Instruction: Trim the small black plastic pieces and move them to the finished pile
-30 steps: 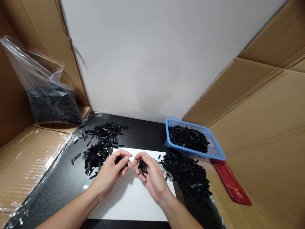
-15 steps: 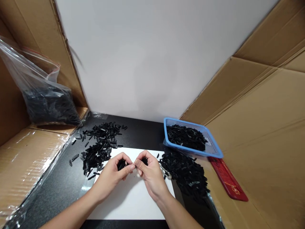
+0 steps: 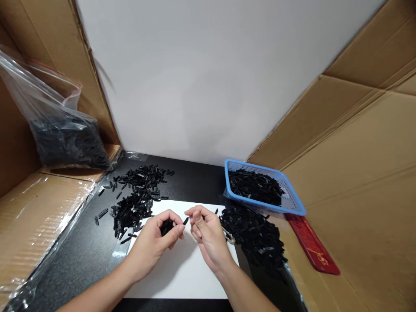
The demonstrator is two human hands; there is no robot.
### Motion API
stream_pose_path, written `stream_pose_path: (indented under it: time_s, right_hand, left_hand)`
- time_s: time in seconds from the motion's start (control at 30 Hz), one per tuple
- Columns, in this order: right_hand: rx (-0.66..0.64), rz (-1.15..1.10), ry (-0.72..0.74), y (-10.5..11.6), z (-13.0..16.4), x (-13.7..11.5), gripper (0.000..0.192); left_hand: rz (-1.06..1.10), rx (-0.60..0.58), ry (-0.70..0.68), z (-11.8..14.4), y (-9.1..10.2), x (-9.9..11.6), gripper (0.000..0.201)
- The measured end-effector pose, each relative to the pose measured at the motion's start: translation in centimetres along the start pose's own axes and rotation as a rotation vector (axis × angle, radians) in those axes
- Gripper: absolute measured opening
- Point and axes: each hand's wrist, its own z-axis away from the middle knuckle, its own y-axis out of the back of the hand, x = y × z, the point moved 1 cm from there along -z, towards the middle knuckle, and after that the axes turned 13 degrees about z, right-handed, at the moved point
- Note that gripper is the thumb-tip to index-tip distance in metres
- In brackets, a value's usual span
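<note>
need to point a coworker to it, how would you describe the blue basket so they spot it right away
Start at the white back wall and drop to the black tabletop; at its far right corner sits the blue basket. It is the only perforated blue tray, holding small black parts, whereas the neighbouring black pile lies loose on the table.

Bare white sheet was left open near the wrists, flanked by black-piece heaps; blue basket blocked the right.

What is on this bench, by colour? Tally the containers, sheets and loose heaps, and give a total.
Blue: 1, the basket
Clear: 1, the bag
White: 1, the sheet
Red: 1, the flat strip
Black: 2, the left heap and the right heap
Total: 6
</note>
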Motion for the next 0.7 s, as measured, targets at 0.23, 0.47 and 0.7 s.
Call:
stream_pose_path:
  time_s: [0.23,0.47,0.7]
  right_hand:
    - [-0.039,0.121,-0.066,0.0,-0.1,-0.8,0.033]
    - [-0.058,1.258,-0.017,6.8,-0.1,-5.9,0.02]
    - [0.031,1.019,0.139,4.9,-0.3,-4.7,0.028]
  left_hand:
    - [0.151,-0.008,0.073,-0.1,0.0,-0.3,0.022]
    - [0.523,0.016,0.181,0.0,-0.1,-0.4,0.028]
    - [0.566,0.007,0.174,-0.2,-0.1,-1.1,0.024]
